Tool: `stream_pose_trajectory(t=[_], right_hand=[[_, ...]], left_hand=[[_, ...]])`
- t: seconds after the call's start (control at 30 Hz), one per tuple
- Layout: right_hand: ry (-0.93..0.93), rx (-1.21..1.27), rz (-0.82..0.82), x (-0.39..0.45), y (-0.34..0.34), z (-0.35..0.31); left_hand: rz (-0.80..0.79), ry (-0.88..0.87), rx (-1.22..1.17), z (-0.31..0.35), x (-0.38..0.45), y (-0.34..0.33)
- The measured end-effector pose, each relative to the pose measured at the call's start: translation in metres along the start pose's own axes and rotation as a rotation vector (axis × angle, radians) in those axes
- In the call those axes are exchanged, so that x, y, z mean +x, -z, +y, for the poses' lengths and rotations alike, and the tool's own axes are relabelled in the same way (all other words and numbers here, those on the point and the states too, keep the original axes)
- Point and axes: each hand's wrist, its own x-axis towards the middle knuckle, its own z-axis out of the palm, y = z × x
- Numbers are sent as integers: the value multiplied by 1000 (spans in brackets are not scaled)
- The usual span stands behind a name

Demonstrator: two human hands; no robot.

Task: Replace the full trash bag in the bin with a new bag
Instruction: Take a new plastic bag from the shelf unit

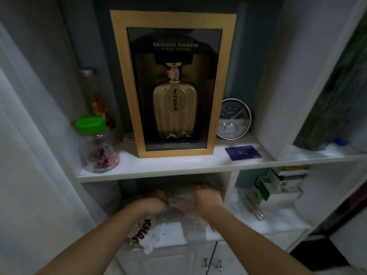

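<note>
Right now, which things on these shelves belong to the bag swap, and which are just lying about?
Job: left hand and right hand, both gripping the clear plastic bag; white printed bag beside it.

Lying about: boxed liquor bottle, green-lidded jar, round thermometer, blue card, small boxes.

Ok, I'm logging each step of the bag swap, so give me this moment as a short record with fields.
place: white shelf unit, lower compartment
left hand: gripping clear plastic bag
right hand: gripping the same bag
below hands: white bag with brown lettering
upper shelf: boxed gold liquor bottle, green-lidded jar, round thermometer dial, blue card
trash bin: not in view
</note>
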Motion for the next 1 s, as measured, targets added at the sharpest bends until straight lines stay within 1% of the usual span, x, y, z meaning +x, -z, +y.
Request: stream_pose_trajectory(t=[0.07,0.13,0.27,0.4,0.43,0.57,0.63,0.7,0.8,0.87,1.0], right_hand=[[-36,31,69,-15,2,-2],[-58,62,144,-30,2,-2],[-124,104,270,-67,3,1],[-214,185,333,-101,10,13],[-235,205,342,-112,12,18],[-337,295,364,-151,14,50],[-394,348,367,-174,15,71],[-444,373,370,-201,17,91],[-533,393,428,-247,16,120],[-624,428,458,-280,15,138],[-804,555,484,-353,9,171]], left_hand=[[30,-36,1,-8,-4,-6],[97,-50,-61,-13,-8,-11],[187,-115,-152,-3,-25,-21],[266,-237,-45,13,-37,-32],[258,-279,-17,19,-41,-37],[122,-480,15,44,-62,-63],[71,-516,61,56,-70,-80],[21,-524,23,72,-80,-97],[-95,-495,-166,105,-102,-123],[-181,-471,-298,132,-125,-144],[-279,-376,-571,184,-166,-190]])
